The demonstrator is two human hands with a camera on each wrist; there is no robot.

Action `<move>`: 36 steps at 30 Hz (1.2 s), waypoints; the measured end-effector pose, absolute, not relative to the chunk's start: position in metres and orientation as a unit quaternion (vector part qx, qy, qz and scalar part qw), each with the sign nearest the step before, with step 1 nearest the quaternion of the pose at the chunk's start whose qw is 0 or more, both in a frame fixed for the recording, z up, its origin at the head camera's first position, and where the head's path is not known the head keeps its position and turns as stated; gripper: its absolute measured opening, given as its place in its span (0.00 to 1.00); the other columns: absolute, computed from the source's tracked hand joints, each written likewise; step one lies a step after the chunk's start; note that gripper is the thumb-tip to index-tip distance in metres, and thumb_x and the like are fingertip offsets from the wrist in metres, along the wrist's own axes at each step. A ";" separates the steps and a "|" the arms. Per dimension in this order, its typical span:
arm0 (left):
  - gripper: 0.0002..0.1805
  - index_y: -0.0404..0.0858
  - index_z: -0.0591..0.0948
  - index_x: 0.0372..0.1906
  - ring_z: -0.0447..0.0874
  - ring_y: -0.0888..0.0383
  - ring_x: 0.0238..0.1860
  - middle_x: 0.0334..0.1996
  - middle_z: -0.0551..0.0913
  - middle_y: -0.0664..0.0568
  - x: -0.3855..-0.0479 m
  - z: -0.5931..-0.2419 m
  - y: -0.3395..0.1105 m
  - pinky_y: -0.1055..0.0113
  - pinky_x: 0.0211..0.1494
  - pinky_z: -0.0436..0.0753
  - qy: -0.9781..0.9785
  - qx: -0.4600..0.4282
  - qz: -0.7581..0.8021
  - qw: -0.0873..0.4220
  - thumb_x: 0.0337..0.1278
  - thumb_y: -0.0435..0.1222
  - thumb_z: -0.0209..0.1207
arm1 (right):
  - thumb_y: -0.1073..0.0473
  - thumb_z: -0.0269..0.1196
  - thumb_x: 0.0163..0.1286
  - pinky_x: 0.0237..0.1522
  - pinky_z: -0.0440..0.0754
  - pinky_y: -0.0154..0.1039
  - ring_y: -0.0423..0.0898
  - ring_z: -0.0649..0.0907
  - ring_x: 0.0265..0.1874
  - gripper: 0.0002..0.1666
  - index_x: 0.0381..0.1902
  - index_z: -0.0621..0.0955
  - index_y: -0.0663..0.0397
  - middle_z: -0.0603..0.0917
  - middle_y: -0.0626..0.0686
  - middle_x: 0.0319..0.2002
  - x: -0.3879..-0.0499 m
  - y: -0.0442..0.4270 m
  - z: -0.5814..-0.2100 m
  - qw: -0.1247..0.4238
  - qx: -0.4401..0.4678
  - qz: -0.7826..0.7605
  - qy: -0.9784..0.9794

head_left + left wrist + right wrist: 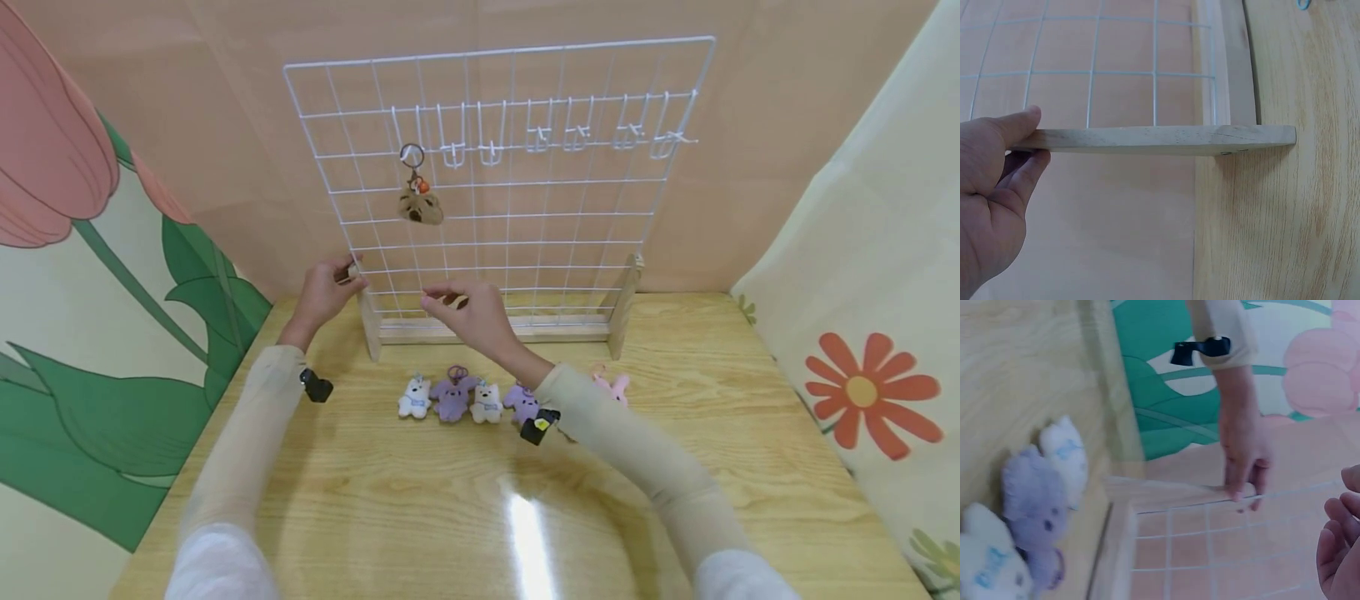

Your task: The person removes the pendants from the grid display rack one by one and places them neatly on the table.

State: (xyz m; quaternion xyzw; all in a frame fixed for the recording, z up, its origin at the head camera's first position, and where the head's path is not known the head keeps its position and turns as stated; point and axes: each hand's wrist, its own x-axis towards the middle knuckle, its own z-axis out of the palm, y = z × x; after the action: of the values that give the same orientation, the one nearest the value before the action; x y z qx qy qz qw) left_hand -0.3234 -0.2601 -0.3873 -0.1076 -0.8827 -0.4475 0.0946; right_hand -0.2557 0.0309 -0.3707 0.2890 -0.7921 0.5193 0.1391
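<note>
A white wire grid rack (465, 55) stands upright in a wooden base. My left hand (322, 292) pinches the upper end of the left wooden side post (1166, 137) between thumb and fingers. In front of the lower grid, my right hand (476, 317) hovers with loosely bent fingers and holds nothing visible. On the leftmost hook hangs a brown plush bear-head keychain (420, 208) by its ring. Below on the table lie a white plush keychain (415, 397), a purple one (453, 398), another white one (487, 404) and another purple one (522, 402).
Several white hooks (577, 137) line the upper grid to the right of the bear. A pink plush keychain (617, 388) shows partly past my right forearm. The wooden table (405, 500) meets a peach backdrop behind and flower-printed cloths at both sides.
</note>
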 end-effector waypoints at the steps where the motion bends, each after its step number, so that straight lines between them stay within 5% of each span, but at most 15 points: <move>1: 0.29 0.26 0.72 0.69 0.79 0.39 0.63 0.65 0.76 0.31 -0.323 -0.387 -0.260 0.58 0.61 0.84 -0.882 -0.108 -0.448 0.095 0.67 0.31 0.65 | 0.52 0.70 0.70 0.28 0.84 0.34 0.41 0.85 0.34 0.14 0.48 0.90 0.53 0.91 0.49 0.39 -0.257 0.031 -0.367 0.142 0.287 0.522 -0.790; 20: 0.29 0.26 0.72 0.70 0.79 0.40 0.64 0.66 0.75 0.32 -0.323 -0.387 -0.260 0.59 0.61 0.84 -0.883 -0.104 -0.449 0.094 0.67 0.31 0.65 | 0.52 0.71 0.69 0.37 0.87 0.35 0.44 0.84 0.40 0.16 0.48 0.89 0.57 0.91 0.52 0.43 -0.277 0.036 -0.300 0.213 0.257 0.538 -0.774; 30: 0.29 0.29 0.73 0.70 0.82 0.43 0.61 0.55 0.84 0.33 -0.323 -0.388 -0.259 0.75 0.52 0.85 -0.886 -0.101 -0.440 0.104 0.67 0.32 0.65 | 0.54 0.71 0.69 0.42 0.88 0.34 0.44 0.87 0.44 0.18 0.51 0.88 0.60 0.90 0.54 0.48 -0.292 0.032 -0.278 0.239 0.247 0.553 -0.759; 36: 0.29 0.29 0.73 0.70 0.83 0.42 0.60 0.54 0.84 0.33 -0.322 -0.388 -0.260 0.72 0.53 0.86 -0.887 -0.102 -0.439 0.101 0.67 0.32 0.65 | 0.53 0.71 0.69 0.43 0.88 0.32 0.41 0.88 0.43 0.19 0.51 0.88 0.59 0.90 0.53 0.48 -0.300 0.026 -0.270 0.225 0.215 0.584 -0.750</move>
State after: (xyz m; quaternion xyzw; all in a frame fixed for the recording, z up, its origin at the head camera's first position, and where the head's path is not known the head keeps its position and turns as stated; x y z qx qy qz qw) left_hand -0.3223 -0.2598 -0.3881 -0.1024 -0.8869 -0.4390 0.1011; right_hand -0.3000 0.0264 -0.2698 0.2148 -0.7500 0.5838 0.2248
